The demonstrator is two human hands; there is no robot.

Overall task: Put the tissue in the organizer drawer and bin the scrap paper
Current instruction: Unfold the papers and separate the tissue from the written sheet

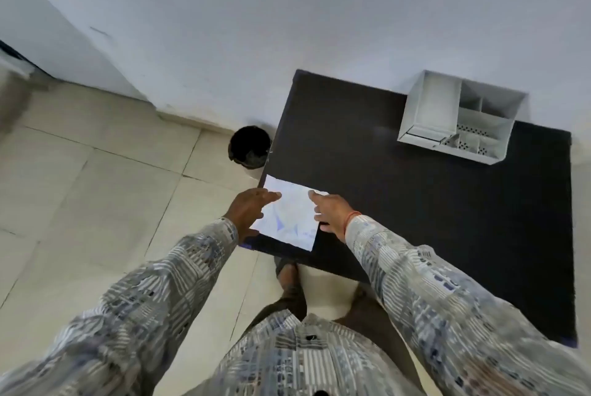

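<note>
A white sheet of scrap paper [289,213] with faint blue marks lies flat at the near left corner of the black table [415,203]. My left hand [248,207] rests on the sheet's left edge, fingers stretched out. On the sheet's right edge lies my right hand [329,211], fingers also extended. Neither hand has lifted the paper. The white desk organizer [454,117] stands at the table's far right, with open compartments on top. A black bin [249,146] sits on the floor just beyond the table's left side. No tissue is visible.
A white wall runs behind the table and bin. Beige floor tiles [96,203] spread to the left. My feet [287,271] stand at the table's near edge.
</note>
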